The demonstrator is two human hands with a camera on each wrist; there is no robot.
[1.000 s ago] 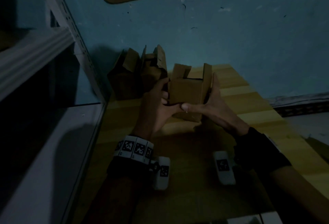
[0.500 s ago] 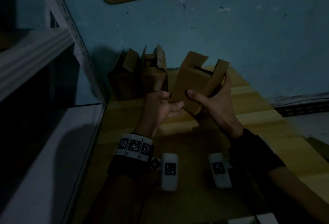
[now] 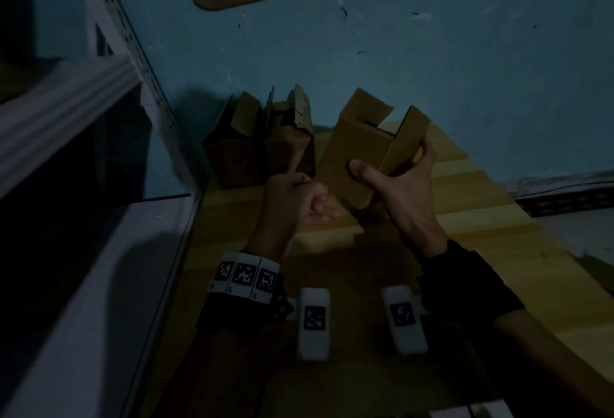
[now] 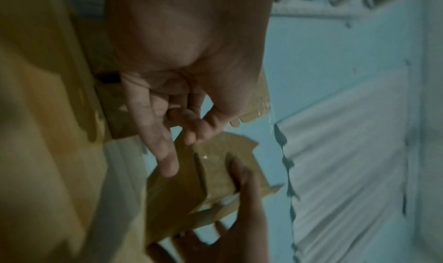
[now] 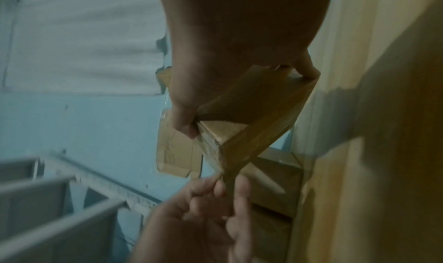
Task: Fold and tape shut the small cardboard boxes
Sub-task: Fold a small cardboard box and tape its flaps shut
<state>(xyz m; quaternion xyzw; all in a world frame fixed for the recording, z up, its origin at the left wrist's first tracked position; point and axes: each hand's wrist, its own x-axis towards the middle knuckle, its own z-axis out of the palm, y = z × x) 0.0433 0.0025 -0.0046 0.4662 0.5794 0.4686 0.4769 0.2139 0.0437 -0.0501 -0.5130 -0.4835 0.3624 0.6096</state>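
The right hand grips a small cardboard box, tilted and lifted above the wooden worktop, flaps open at its top. The left hand is beside the box's lower corner, fingers curled, holding nothing visible.

small brown cardboard box was held up tilted above the table, top flaps still open, clear tape on its bottom, more open-flapped boxes sat far left by the wall
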